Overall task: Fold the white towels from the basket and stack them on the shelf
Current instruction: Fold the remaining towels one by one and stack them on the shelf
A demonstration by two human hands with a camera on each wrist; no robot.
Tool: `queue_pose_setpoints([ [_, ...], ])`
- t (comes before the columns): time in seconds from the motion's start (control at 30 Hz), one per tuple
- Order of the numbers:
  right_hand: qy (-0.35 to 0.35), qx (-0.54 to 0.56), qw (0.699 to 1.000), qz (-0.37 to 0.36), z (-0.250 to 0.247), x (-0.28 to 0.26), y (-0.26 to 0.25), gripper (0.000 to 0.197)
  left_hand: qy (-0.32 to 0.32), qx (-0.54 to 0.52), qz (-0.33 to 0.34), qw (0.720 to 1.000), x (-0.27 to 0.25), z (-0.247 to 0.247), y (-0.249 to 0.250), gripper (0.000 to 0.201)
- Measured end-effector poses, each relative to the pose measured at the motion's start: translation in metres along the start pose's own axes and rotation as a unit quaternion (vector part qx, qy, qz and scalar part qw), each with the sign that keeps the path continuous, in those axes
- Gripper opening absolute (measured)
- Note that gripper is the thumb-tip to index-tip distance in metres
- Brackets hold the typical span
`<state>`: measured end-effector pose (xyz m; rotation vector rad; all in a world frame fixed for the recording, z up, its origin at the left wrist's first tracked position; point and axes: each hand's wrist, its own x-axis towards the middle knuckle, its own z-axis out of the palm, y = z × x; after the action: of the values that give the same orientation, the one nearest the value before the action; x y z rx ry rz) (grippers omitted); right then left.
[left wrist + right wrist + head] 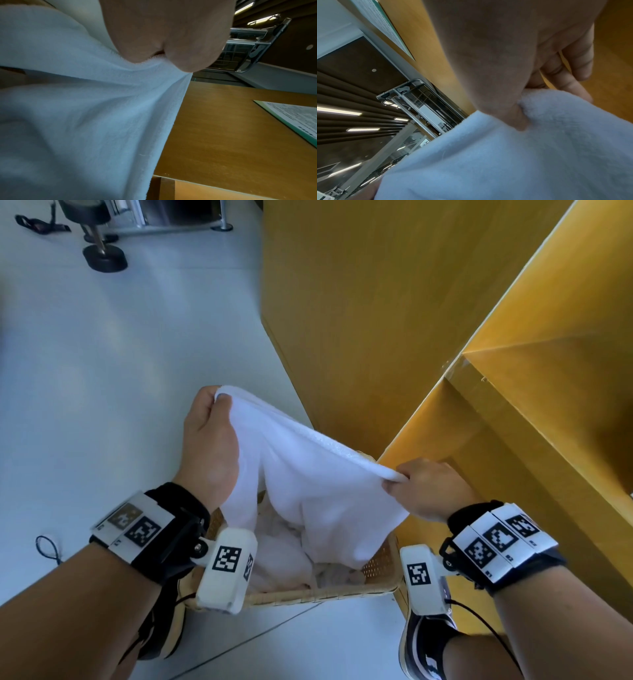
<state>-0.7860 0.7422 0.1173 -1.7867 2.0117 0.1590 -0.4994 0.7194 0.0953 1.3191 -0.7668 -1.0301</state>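
A white towel [308,481] hangs stretched between both hands above a woven basket [380,570] on the floor. My left hand [209,433] pinches one upper corner, raised at the left. My right hand [424,487] pinches the other corner, lower and closer to the yellow shelf [534,419]. The towel's lower part sags into the basket, where more white towels [284,563] lie crumpled. In the left wrist view the towel [85,121] fills the left side under the gripping fingers [163,40]. The right wrist view shows the thumb [496,67] pressed on the towel's [522,155] edge.
The yellow shelf unit's tall side panel [359,302] rises just behind the basket, with an open compartment [565,392] to the right. Pale floor [102,371] spreads to the left, with a dumbbell [102,256] far back. My shoes [424,645] stand beside the basket.
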Motion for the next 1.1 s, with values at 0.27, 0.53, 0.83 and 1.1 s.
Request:
queue_pose_setpoints([
  [0.27,0.078,0.169,0.980,-0.066,-0.008,0.001,-0.011,0.038,0.017,-0.090,-0.069,0.993,0.007,-0.012,-0.009,0.017],
  [0.53,0.099,0.259,0.946,-0.166,-0.012,-0.004,-0.037,0.047,-0.197,0.159,0.074,0.965,-0.017,-0.007,-0.025,0.073],
  [0.83,0.083,0.274,0.933,-0.218,-0.003,-0.005,-0.061,0.041,-0.257,0.326,0.268,0.869,-0.036,0.017,-0.032,0.036],
  [1.1,-0.033,0.325,0.902,-0.281,-0.008,-0.016,-0.058,0.040,-0.188,0.275,0.190,0.923,-0.020,0.011,-0.026,0.022],
])
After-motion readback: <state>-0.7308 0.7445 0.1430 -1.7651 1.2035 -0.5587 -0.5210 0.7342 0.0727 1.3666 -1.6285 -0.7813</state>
